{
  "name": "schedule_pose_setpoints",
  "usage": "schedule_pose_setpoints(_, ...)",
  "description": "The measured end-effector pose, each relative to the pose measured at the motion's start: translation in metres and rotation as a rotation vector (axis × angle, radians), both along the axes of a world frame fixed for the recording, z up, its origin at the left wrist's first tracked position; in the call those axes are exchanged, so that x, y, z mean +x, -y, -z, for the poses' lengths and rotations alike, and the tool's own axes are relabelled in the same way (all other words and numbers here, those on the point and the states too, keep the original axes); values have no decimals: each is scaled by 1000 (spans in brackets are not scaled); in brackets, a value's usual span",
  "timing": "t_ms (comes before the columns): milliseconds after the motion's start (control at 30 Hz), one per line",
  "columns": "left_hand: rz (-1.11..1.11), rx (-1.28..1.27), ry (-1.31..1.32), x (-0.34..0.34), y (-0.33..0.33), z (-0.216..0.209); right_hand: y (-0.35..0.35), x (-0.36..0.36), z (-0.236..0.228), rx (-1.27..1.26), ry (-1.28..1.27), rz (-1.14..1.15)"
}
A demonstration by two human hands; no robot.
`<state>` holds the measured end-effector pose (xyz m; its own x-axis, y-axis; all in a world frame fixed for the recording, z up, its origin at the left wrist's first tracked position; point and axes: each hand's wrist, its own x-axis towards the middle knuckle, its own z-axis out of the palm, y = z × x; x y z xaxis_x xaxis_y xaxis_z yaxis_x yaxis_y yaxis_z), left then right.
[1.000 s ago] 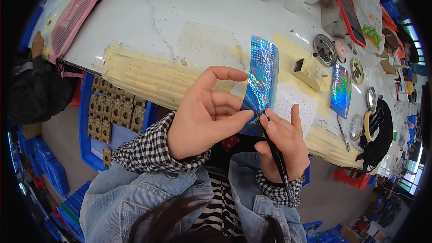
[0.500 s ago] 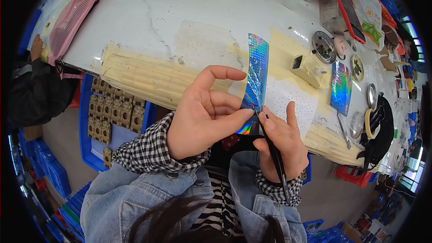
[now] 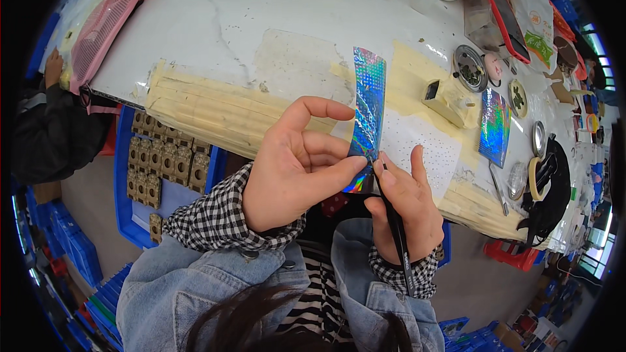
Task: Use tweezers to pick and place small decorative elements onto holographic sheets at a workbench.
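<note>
A shiny blue holographic sticker sheet [image 3: 369, 101] stands upright over the table's front edge, pinched low between the thumb and fingers of my left hand [image 3: 303, 166]. My left index finger curls above, apart from the sheet's edge. Slim black tweezers [image 3: 396, 225] lie along the palm of my right hand [image 3: 411, 202], gripped by thumb and fingers. Their tip meets the sheet close to my left thumb; what it touches there is too small to make out. Behind the sheet lies white paper [image 3: 424, 150] scattered with tiny dots.
A blue tray [image 3: 124, 182] below the table's left edge holds several camouflage phone cases [image 3: 169, 160]. Rightward lie a second holographic sheet [image 3: 493, 127], a pale yellow block [image 3: 450, 102], round tins [image 3: 469, 68] and tape [image 3: 538, 179]. A pink basket [image 3: 111, 32] stands far left, beside another person's hand.
The sheet's top has tipped slightly left. My right hand and the tweezers have shifted a little to the left; my left hand stays nearly still.
</note>
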<state>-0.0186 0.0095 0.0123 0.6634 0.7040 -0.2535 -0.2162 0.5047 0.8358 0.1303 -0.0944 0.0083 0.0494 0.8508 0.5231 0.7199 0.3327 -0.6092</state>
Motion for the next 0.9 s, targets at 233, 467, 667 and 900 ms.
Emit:
schedule_pose_setpoints(233, -2, -10, -11, 0, 0, 0, -1, -2, 3, 25, -6, 19)
schedule_pose_setpoints(467, 7, -13, -17, 0, -1, 2, -1, 0, 3, 16, 8, 14)
schedule_pose_setpoints(667, 12, -23, -11, 0, -1, 1, -2, 2, 1, 3, -13, 7)
schedule_pose_setpoints(900, 14, -44, 31, 0, -3, 3, -3, 2, 5, 6, -99, -5)
